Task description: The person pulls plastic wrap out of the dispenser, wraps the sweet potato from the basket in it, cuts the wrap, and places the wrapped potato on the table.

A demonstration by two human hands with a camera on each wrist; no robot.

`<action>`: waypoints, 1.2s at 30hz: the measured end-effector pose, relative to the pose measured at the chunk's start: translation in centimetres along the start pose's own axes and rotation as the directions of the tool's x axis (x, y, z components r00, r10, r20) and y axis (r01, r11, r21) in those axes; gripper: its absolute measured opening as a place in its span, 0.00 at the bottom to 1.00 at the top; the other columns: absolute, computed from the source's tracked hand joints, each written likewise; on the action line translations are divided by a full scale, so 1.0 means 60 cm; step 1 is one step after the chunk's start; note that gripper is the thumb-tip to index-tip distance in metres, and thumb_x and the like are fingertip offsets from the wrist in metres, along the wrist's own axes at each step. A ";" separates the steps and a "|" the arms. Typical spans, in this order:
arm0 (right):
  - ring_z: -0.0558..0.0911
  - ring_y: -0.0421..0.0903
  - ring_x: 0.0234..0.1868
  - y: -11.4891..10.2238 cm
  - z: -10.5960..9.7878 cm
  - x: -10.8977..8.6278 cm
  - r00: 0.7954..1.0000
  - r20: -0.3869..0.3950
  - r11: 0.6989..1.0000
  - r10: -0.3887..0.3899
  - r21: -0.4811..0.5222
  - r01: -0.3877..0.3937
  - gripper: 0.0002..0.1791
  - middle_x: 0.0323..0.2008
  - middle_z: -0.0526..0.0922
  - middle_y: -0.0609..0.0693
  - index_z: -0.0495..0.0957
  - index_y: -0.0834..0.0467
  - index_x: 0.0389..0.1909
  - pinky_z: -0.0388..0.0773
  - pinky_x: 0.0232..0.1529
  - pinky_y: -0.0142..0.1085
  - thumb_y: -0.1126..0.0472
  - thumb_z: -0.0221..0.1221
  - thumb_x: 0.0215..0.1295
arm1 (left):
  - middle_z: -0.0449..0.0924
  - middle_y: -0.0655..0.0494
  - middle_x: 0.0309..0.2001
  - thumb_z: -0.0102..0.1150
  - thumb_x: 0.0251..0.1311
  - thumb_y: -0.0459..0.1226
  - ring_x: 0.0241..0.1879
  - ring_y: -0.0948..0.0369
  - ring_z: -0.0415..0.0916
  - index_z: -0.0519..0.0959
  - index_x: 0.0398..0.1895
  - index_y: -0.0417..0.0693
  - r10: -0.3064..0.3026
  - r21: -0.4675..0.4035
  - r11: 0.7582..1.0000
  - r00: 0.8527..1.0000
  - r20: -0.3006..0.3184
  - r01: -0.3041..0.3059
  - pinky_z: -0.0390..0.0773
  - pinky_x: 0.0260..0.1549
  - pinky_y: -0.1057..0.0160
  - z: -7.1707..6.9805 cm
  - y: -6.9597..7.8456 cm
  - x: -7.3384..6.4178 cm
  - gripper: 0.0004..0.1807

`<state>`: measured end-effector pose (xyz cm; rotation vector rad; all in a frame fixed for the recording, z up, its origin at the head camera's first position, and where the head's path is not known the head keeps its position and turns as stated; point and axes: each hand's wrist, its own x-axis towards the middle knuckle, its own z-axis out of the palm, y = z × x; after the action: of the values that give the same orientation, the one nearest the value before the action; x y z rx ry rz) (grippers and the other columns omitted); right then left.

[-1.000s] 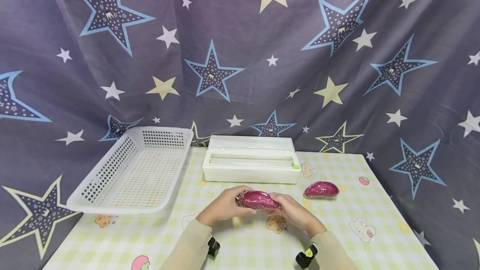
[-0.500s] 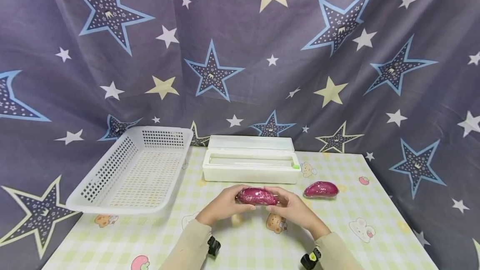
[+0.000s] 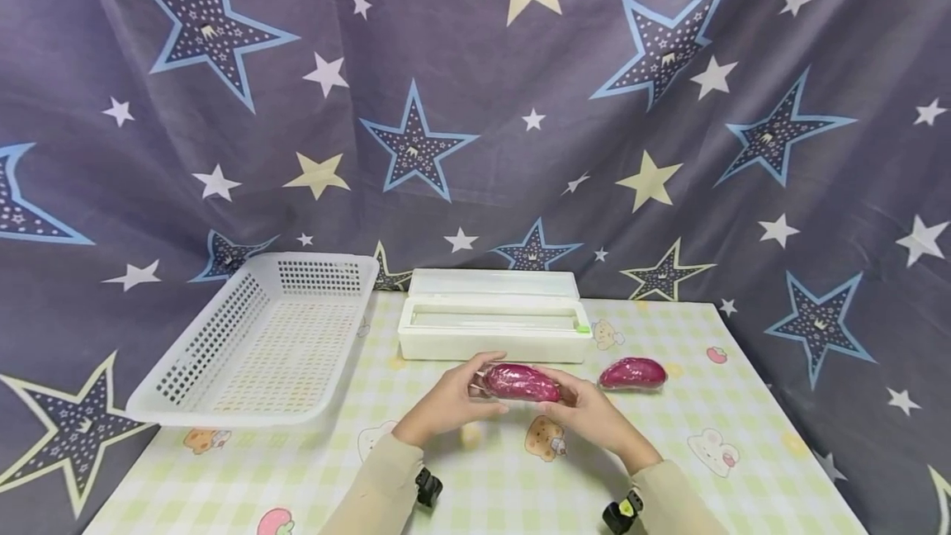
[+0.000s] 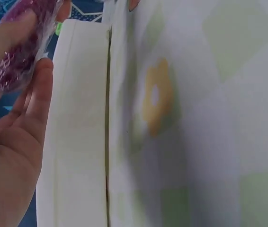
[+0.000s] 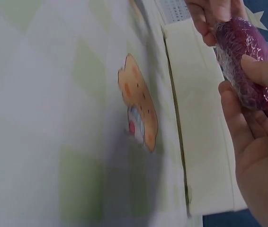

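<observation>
A purple-red sweet potato (image 3: 522, 383) in crinkled clear film is held up over the table between both hands. My left hand (image 3: 448, 404) grips its left end, with thumb and fingers around it. At the right end, my right hand (image 3: 597, 419) holds it between thumb and fingers. In the left wrist view, loose film shines along the sweet potato (image 4: 14, 71) beside the fingers. The right wrist view shows the right thumb pressing the wrapped surface of the sweet potato (image 5: 233, 47). A second film-wrapped sweet potato (image 3: 633, 374) lies on the table to the right.
Behind the hands stands a long white box (image 3: 494, 347) with its lid raised, a green piece at its right end. A white perforated basket (image 3: 223, 418) sits at the left. The checked tablecloth (image 3: 743, 411) ends before a starry curtain (image 3: 475, 48).
The right hand has shifted its hold, its thumb coming round to the near side. The held sweet potato has moved slightly right and away. The view has shifted a little.
</observation>
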<state>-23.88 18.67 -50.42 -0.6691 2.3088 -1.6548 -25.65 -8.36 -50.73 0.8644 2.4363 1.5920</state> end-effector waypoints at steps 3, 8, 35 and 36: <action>0.80 0.52 0.57 0.000 -0.009 -0.007 1.000 -0.004 1.000 0.020 0.001 -0.020 0.32 0.64 0.75 0.60 0.68 0.54 0.72 0.77 0.55 0.33 0.61 0.63 0.69 | 0.79 0.53 0.56 0.74 0.55 0.33 0.46 0.61 0.80 0.69 0.72 0.54 0.052 0.016 0.999 0.999 0.004 -0.052 0.81 0.48 0.65 0.003 0.000 0.006 0.40; 0.79 0.52 0.60 0.004 -0.027 -0.017 0.999 0.010 0.999 0.041 -0.021 -0.040 0.33 0.65 0.74 0.59 0.68 0.56 0.72 0.75 0.58 0.32 0.55 0.64 0.69 | 0.81 0.51 0.56 0.72 0.55 0.31 0.42 0.64 0.81 0.74 0.68 0.52 0.066 0.097 0.993 0.998 -0.007 -0.065 0.81 0.44 0.68 0.015 0.004 0.018 0.35; 0.79 0.48 0.43 0.058 -0.159 -0.126 0.969 -0.174 0.966 0.173 -0.159 -0.201 0.31 0.50 0.81 0.56 0.71 0.62 0.68 0.77 0.42 0.35 0.57 0.66 0.66 | 0.81 0.61 0.51 0.69 0.62 0.37 0.44 0.67 0.80 0.77 0.58 0.53 -0.115 -0.188 0.974 0.991 0.067 0.126 0.81 0.41 0.70 0.191 0.027 0.101 0.21; 0.78 0.49 0.43 0.061 -0.162 -0.129 0.964 -0.194 0.964 0.181 -0.160 -0.213 0.31 0.49 0.81 0.55 0.72 0.62 0.67 0.76 0.42 0.35 0.57 0.67 0.65 | 0.81 0.61 0.51 0.69 0.62 0.37 0.44 0.68 0.80 0.77 0.58 0.53 -0.123 -0.197 0.971 0.990 0.067 0.134 0.81 0.41 0.70 0.197 0.027 0.105 0.21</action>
<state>-22.17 31.51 -51.17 -0.3182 2.5778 -1.4829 -25.69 4.90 -53.25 0.6923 2.1982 1.7062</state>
